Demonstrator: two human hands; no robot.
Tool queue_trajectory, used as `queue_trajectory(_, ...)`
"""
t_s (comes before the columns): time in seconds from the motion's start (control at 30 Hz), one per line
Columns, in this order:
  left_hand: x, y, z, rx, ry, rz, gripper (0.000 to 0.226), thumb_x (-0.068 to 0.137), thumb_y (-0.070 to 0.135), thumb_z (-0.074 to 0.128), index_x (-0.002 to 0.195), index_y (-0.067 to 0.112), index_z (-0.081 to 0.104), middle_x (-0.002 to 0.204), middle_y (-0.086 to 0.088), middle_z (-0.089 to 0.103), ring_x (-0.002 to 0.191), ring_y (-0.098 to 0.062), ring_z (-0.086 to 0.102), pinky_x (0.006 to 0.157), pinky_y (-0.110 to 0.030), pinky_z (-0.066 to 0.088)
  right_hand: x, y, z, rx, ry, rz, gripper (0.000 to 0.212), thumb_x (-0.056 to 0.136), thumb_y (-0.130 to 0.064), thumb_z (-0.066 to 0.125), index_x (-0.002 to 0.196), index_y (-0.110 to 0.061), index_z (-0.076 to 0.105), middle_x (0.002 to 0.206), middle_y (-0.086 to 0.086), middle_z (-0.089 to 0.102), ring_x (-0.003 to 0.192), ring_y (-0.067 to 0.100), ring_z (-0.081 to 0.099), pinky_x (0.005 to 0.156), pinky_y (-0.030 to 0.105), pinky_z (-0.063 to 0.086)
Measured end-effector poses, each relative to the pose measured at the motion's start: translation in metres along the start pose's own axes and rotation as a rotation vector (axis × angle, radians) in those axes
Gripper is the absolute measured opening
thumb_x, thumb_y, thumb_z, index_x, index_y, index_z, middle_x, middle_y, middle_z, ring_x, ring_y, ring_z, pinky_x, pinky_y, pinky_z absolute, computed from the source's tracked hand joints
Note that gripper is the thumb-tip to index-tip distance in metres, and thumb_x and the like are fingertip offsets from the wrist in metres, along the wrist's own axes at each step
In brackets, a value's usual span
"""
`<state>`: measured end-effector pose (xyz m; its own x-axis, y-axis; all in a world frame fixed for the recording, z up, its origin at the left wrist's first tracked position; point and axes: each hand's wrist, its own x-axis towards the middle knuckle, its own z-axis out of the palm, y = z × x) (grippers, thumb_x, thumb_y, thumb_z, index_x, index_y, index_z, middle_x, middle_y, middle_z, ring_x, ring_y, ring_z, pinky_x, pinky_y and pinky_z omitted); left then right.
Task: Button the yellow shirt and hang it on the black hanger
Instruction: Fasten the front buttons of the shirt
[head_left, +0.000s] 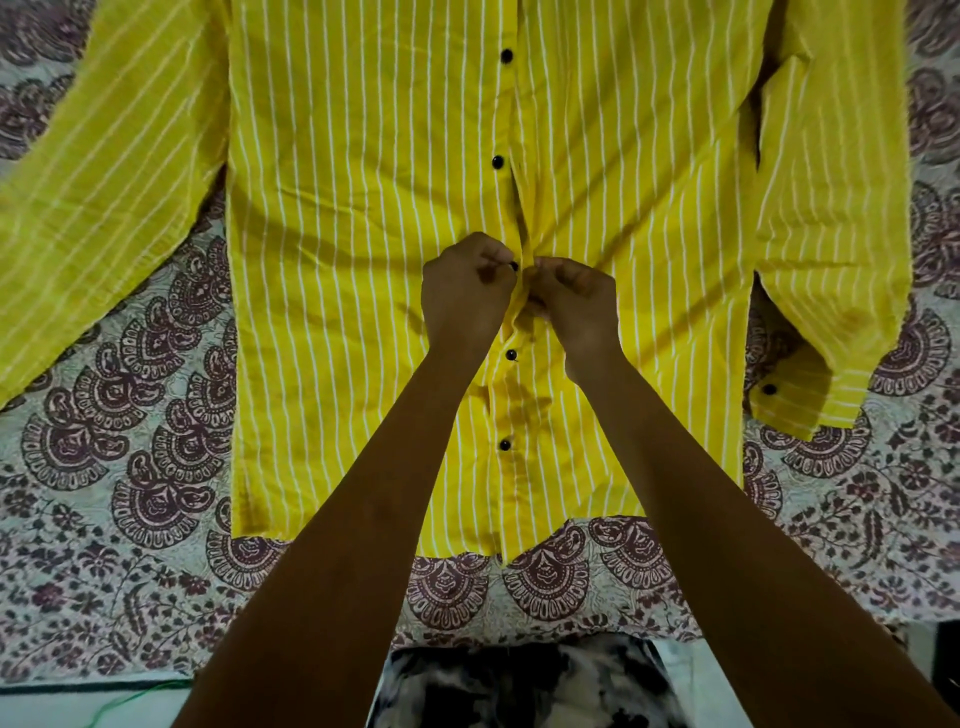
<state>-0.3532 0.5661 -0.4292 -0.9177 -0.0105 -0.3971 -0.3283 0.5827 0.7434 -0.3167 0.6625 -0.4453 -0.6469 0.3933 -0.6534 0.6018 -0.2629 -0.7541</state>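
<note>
Patterned bedsheet (130, 467), pale ground with maroon paisley and floral print, fills the frame edge to edge under everything else.

Yellow cotton shirt with thin white vertical stripes (363, 208) lies flat on the sheet, front up, hem toward the bottom of the frame, collar out of view past the top edge. It takes up the centre and upper part of the frame. One sleeve (88, 208) spreads diagonally toward the left edge; the other sleeve (831, 234) runs down the right side, its cuff (800, 400) folded over with 1 small black button (769, 388) showing.

2 bare forearms reach up from the bottom of the frame and meet at the shirt's centre front. Left hand (465, 291) is curled nearly closed, fingertips pinching the placket edge at a round black placket button (514, 266). Right hand (571, 306) is also curled tight, thumb and fingers pinching the opposite edge of the placket just beside that button. The 2 hands almost touch.

Placket gapes slightly just above the hands. 4 more black buttons sit along it: 2 above the hands at (506, 55) and (498, 162), 2 below at (511, 355) and (505, 445).

Dark-and-white mottled garment (519, 686) on the person shows at bottom centre.
</note>
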Motion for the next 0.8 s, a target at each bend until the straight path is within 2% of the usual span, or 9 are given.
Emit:
queue_trajectory(0.13, 0.0011, 0.0014, 0.0013, 0.043, 0.018, -0.018, 0.012, 0.073, 0.008, 0.061, 0.082, 0.013, 0.068, 0.077, -0.002, 0.07, 0.069, -0.01, 0.062, 0.067, -0.025, 0.049, 0.0, 0.0011, -0.0012, -0.001, -0.002, -0.034, 0.01, 0.087, -0.004, 0.057, 0.087, -0.001, 0.067, 0.063, 0.001, 0.064, 0.058, 0.009, 0.059, 0.056, 0.021, 0.047)
queue_trajectory(0.23, 0.001, 0.0022, 0.0028, 0.094, 0.022, -0.003, 0.01, 0.073, 0.011, 0.061, 0.081, 0.013, 0.067, 0.077, -0.002, 0.07, 0.073, -0.014, 0.065, 0.067, -0.026, 0.049, -0.0002, 0.0022, 0.0008, -0.004, 0.014, -0.048, 0.01, 0.085, -0.002, 0.059, 0.086, -0.006, 0.068, 0.067, -0.001, 0.066, 0.066, 0.015, 0.061, 0.068, 0.033, 0.051)
queue_trajectory(0.33, 0.0001, 0.0034, 0.0025, 0.088, 0.02, 0.012, 0.011, 0.073, 0.01, 0.062, 0.082, 0.011, 0.067, 0.078, -0.003, 0.071, 0.073, -0.015, 0.065, 0.068, -0.027, 0.05, 0.0011, 0.0022, 0.0031, -0.055, 0.031, -0.068, 0.012, 0.084, -0.002, 0.06, 0.09, -0.001, 0.07, 0.069, -0.002, 0.066, 0.071, 0.019, 0.062, 0.078, 0.042, 0.052)
queue_trajectory(0.47, -0.0017, 0.0031, -0.0007, 0.025, 0.006, 0.021, 0.011, 0.072, 0.007, 0.064, 0.082, 0.008, 0.069, 0.078, -0.006, 0.072, 0.072, -0.014, 0.065, 0.071, -0.029, 0.051, 0.0006, 0.0007, 0.003, -0.077, 0.037, -0.07, 0.016, 0.084, -0.001, 0.059, 0.096, 0.005, 0.068, 0.072, 0.001, 0.065, 0.068, 0.016, 0.061, 0.077, 0.04, 0.051)
queue_trajectory(0.6, -0.0025, 0.0029, -0.0037, 0.007, -0.018, 0.031, 0.01, 0.073, 0.007, 0.062, 0.081, 0.009, 0.069, 0.076, -0.001, 0.069, 0.068, -0.008, 0.061, 0.072, -0.031, 0.053, 0.0004, -0.0003, 0.0029, -0.108, 0.023, -0.08, 0.014, 0.085, -0.001, 0.057, 0.092, 0.002, 0.068, 0.072, 0.001, 0.064, 0.07, 0.018, 0.061, 0.078, 0.042, 0.052)
queue_trajectory(0.67, -0.0021, 0.0025, -0.0039, 0.002, -0.033, 0.026, 0.009, 0.075, 0.007, 0.063, 0.081, 0.01, 0.069, 0.076, 0.001, 0.068, 0.07, -0.009, 0.062, 0.073, -0.032, 0.054, 0.001, -0.0005, 0.0022, -0.134, 0.011, -0.086, 0.014, 0.085, -0.001, 0.056, 0.091, 0.001, 0.068, 0.073, 0.005, 0.065, 0.07, 0.02, 0.061, 0.078, 0.043, 0.052)
queue_trajectory(0.8, -0.0001, 0.0026, -0.0056, 0.004, -0.025, 0.001, 0.01, 0.076, 0.009, 0.065, 0.085, 0.008, 0.07, 0.083, -0.006, 0.072, 0.078, -0.016, 0.066, 0.077, -0.033, 0.054, 0.0024, -0.0032, -0.0001, -0.197, -0.059, -0.12, 0.016, 0.087, -0.002, 0.053, 0.093, -0.003, 0.067, 0.082, 0.013, 0.066, 0.075, 0.024, 0.062, 0.079, 0.042, 0.052)
